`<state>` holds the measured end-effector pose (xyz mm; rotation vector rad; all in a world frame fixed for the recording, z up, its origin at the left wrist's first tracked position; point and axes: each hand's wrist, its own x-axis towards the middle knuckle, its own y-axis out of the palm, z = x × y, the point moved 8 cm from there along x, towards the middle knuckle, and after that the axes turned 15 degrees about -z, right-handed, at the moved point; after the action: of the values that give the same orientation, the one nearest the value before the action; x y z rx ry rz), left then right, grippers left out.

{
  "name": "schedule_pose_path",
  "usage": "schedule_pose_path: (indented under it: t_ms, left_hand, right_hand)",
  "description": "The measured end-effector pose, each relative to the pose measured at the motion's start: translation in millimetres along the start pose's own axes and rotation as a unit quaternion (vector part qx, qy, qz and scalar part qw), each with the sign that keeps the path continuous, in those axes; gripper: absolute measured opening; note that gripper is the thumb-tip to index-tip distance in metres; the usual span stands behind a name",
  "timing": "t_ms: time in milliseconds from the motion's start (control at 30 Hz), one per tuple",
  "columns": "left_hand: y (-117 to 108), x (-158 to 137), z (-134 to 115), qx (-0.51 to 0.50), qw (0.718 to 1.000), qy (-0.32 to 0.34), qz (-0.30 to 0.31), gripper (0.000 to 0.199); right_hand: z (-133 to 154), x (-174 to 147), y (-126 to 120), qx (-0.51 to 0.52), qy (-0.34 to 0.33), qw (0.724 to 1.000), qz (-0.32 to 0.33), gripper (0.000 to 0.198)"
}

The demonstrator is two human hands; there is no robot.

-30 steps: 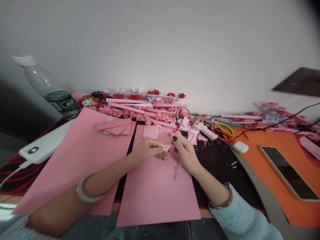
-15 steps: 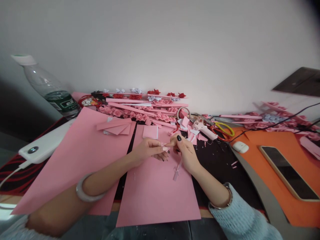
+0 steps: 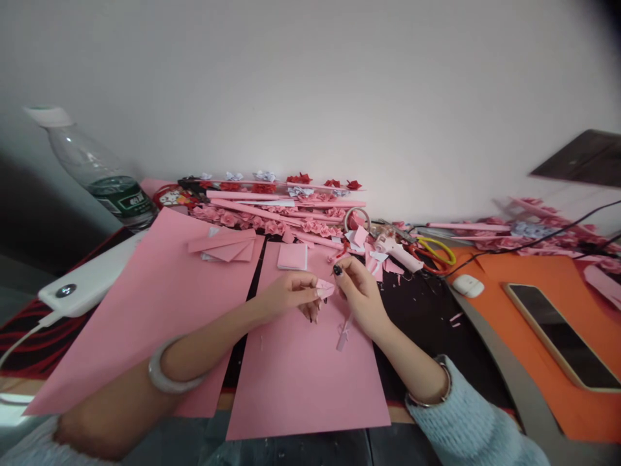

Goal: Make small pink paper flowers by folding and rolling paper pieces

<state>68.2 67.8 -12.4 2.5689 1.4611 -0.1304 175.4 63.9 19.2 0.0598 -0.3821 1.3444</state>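
A small folded piece of pink paper (image 3: 325, 288) is pinched between the thumb and fingers of my left hand (image 3: 295, 294), above a large pink sheet (image 3: 305, 388). My right hand (image 3: 361, 291) is just right of it, thumb and forefinger drawn together near the paper's edge. Whether anything is between those fingertips is hidden. A thin pale-pink strip-like object (image 3: 343, 338) lies on the sheet below my right hand, its upper end covered by the hand. Behind my hands lies a stack of small pink paper squares (image 3: 292, 256).
Folded pink papers (image 3: 226, 247) rest on another pink sheet (image 3: 160, 310) at left. Paper flowers and rolled stems (image 3: 276, 223) line the wall. A glue gun (image 3: 398, 251), yellow-handled scissors (image 3: 439, 251), earphone case (image 3: 468, 285), phone (image 3: 560, 336), power bank (image 3: 92, 275) and bottle (image 3: 116, 194) surround them.
My right fingertips have come off the small paper and moved slightly up and right. More of the folded paper now shows in my left hand. The strip-like object has not moved.
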Motion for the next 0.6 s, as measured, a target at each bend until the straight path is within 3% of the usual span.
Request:
schedule_pose_path:
  t_ms: [233, 400, 600]
  left_hand:
    - [2, -2, 3, 0.053, 0.998, 0.018, 0.020, 0.019]
    - [0, 0, 4, 0.066, 0.998, 0.021, 0.005, 0.017]
    - [-2, 1, 3, 0.066, 0.998, 0.023, 0.001, 0.015]
  right_hand:
    - [-1, -6, 22, -0.107, -0.036, 0.981, 0.157, 0.024]
    - [-3, -3, 18, -0.113, -0.035, 0.983, 0.144, 0.014]
    - [-8, -7, 25, -0.135, -0.018, 0.969, 0.207, 0.038]
